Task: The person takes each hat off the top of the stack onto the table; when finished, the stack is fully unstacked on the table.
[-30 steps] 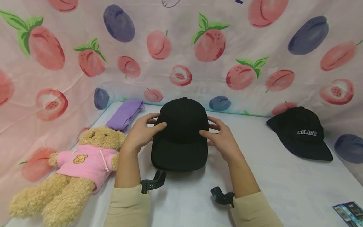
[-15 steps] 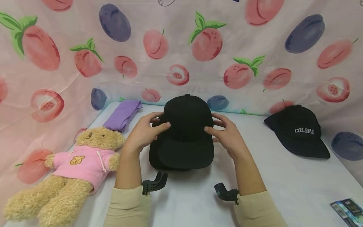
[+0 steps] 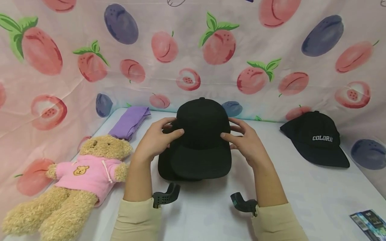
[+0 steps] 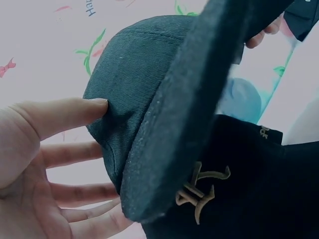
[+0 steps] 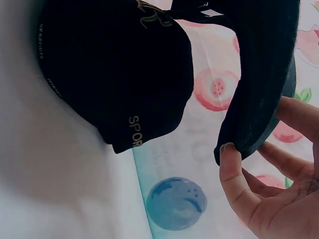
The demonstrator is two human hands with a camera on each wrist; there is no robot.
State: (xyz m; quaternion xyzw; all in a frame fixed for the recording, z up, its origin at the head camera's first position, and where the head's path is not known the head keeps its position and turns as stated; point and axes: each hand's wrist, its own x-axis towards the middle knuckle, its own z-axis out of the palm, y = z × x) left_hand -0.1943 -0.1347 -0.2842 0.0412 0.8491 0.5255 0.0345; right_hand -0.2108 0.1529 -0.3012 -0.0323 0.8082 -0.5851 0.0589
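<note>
A plain black baseball cap (image 3: 202,134) is held by its two sides, brim toward me. My left hand (image 3: 156,137) grips its left side, thumb on the front and fingers behind. On the other side my right hand (image 3: 245,142) pinches it in the same way. Below it sits a second black cap (image 3: 164,167), largely hidden in the head view. Gold embroidery and lettering show on that lower cap (image 4: 254,184) in the left wrist view. From the right wrist, the held cap (image 5: 264,74) is raised apart from the lower cap (image 5: 114,64).
A black cap with white lettering (image 3: 316,140) lies at the right on the white table (image 3: 205,214). To the left are a teddy bear (image 3: 87,174) in a pink top and a folded purple cloth (image 3: 129,122). A printed card (image 3: 369,222) lies front right. Fruit-patterned fabric (image 3: 187,40) hangs behind.
Both hands have lifted the held cap and shifted it a little to the right. The lower cap has come into view at its left edge. The head view has turned slightly.
</note>
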